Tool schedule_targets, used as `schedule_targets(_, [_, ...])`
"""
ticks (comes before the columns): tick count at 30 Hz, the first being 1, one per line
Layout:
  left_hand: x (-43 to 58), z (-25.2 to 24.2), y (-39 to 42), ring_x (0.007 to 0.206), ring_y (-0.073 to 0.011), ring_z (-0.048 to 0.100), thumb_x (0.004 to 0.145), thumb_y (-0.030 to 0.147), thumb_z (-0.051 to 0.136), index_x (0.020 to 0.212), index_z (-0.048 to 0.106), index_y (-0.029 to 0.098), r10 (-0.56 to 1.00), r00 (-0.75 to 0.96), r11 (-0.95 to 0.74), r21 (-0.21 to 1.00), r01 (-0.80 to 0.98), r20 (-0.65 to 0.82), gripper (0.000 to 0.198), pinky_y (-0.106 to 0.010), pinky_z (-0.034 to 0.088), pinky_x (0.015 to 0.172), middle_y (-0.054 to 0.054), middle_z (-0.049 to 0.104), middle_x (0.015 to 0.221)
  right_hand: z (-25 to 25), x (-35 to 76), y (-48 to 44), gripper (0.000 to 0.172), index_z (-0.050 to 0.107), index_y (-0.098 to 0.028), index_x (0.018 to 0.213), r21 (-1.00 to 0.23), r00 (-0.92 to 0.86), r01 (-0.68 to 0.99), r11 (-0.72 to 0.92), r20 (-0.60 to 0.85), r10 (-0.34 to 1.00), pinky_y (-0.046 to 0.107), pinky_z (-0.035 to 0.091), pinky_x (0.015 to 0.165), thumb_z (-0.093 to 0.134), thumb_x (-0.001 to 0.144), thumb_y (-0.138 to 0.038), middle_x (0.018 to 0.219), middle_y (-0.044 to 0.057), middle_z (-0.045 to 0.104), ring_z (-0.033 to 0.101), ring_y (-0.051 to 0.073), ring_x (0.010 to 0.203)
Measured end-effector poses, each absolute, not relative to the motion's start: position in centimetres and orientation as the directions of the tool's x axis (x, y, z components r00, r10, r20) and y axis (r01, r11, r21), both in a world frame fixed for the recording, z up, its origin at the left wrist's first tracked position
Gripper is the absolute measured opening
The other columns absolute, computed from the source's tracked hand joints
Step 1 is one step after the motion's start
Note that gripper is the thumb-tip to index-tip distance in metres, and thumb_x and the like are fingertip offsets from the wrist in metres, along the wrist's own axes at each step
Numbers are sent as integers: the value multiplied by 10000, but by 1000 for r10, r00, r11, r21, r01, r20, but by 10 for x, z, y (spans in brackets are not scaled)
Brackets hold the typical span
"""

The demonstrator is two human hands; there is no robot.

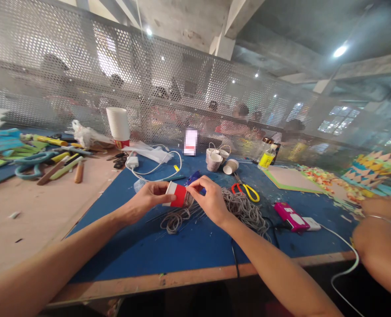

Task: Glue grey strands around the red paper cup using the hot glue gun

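Observation:
A red and white paper cup (pixel 179 195) lies on its side in the air over the blue table, its rim end in my left hand (pixel 149 200). Fingers and thumb of that hand close round it. At the cup's other end, my right hand (pixel 209 198) pinches grey cord (pixel 189 200), part of which lies round the cup. A loose pile of the same cord (pixel 248 209) spreads under and beyond my right hand, and a smaller coil (pixel 174 220) rests below the cup. A blue object (pixel 194 177) shows partly behind my right fingers.
Small cord-covered cups (pixel 214 160) stand behind, near yellow-and-red-handled scissors (pixel 250 192). Left are stacked paper cups (pixel 118 125), blue scissors (pixel 33 165) and a white cable (pixel 181 165). A pink box (pixel 291 216) lies right, near a co-worker's arms (pixel 377 229). Perforated metal screen (pixel 169 88) rises behind.

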State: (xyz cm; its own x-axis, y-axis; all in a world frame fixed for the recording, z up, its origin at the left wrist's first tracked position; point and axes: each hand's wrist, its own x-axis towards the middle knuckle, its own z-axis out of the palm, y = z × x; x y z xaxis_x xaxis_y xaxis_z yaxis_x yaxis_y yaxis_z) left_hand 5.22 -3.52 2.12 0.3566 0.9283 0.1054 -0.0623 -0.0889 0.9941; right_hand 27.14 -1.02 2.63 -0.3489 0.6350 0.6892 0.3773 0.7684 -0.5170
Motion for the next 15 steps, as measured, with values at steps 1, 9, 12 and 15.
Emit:
schedule_targets(1, [52,21,-35,840,-213,683,797,285,787,1052,769,163,926,362,-88,994,-65,106,283,-320,498,806,-66,779,925,26,271,-10,103,659,-200,808,-519,-349,377,767,688,637,250,489,735,659,910,-187,795,-3,610,595,126,720])
schedule_targets(9, [52,21,-35,873,-221,693,807,272,782,1067,769,174,914,390,-87,993,-74,109,278,-324,510,833,-65,783,942,26,272,-9,113,661,-207,796,-521,-351,403,752,671,653,249,500,737,655,908,-197,797,0,626,604,128,721])
schedule_targets(12, [52,21,-35,872,-217,696,803,267,785,1058,770,174,912,393,-91,993,-80,116,272,-317,513,836,-63,785,944,26,272,-9,113,663,-205,799,-524,-356,405,749,664,657,246,502,739,653,912,-205,799,1,630,607,127,726])
schedule_targets(15, [52,22,-36,883,-223,699,800,268,786,1058,768,170,912,394,-90,993,-81,115,277,-321,516,844,-67,785,952,25,273,-9,114,661,-206,802,-528,-361,403,747,659,660,246,503,735,652,915,-216,799,1,629,606,127,726])
